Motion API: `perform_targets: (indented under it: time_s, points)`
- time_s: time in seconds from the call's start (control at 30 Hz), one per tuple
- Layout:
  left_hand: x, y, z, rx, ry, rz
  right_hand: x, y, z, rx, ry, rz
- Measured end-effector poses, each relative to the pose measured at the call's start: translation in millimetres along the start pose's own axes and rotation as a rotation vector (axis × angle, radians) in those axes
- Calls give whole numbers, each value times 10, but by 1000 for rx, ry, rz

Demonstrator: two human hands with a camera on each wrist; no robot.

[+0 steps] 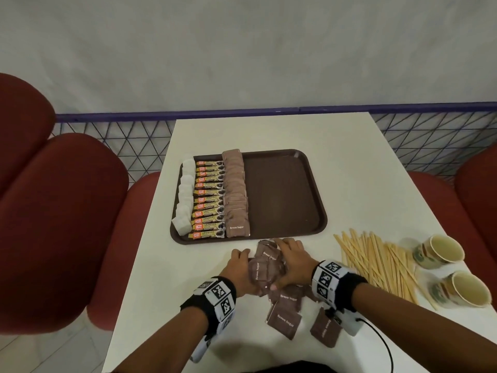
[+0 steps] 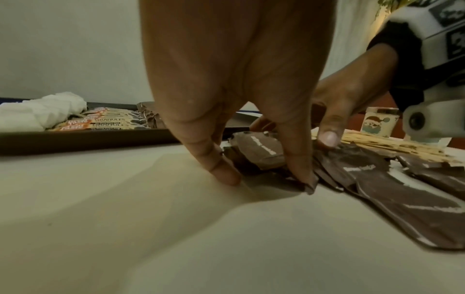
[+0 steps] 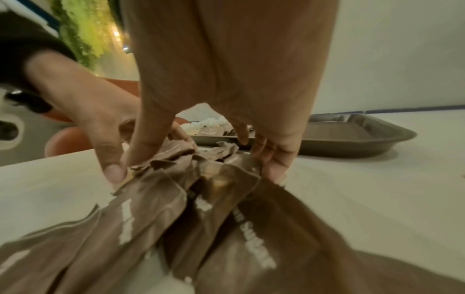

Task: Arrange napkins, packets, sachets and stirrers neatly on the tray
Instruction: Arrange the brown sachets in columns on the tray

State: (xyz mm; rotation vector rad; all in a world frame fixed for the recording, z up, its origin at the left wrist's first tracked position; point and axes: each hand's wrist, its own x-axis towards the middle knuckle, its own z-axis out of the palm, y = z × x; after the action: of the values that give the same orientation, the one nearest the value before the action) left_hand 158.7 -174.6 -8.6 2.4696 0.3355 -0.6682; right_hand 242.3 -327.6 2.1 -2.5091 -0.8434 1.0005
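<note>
A brown tray (image 1: 282, 195) holds a column of white napkins (image 1: 185, 195), a column of granules packets (image 1: 209, 200) and a row of brown sugar sachets (image 1: 236, 195); its right half is bare. On the table just in front of the tray lies a loose pile of brown sugar sachets (image 1: 265, 267). My left hand (image 1: 242, 267) grips the pile from the left and my right hand (image 1: 291, 259) grips it from the right and top. In the left wrist view my left hand (image 2: 264, 177) has its fingertips down round the sachets (image 2: 261, 151). In the right wrist view my right hand (image 3: 206, 163) straddles them.
More sachets (image 1: 283, 319) lie scattered nearer me, one (image 1: 325, 329) under my right wrist. Wooden stirrers (image 1: 376, 265) lie fanned out on the right, beside two paper cups (image 1: 441, 251) (image 1: 465, 289). Red chairs (image 1: 61, 211) flank the white table.
</note>
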Motion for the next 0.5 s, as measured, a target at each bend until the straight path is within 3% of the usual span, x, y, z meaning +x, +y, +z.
perform_targets:
  time_s: [0.2, 0.5]
  points:
    - [42, 16, -38, -161, 53, -60, 152, -168, 98, 61, 42, 63]
    - [42, -28, 10, -308, 106, -93, 224, -371, 167, -62, 31, 57]
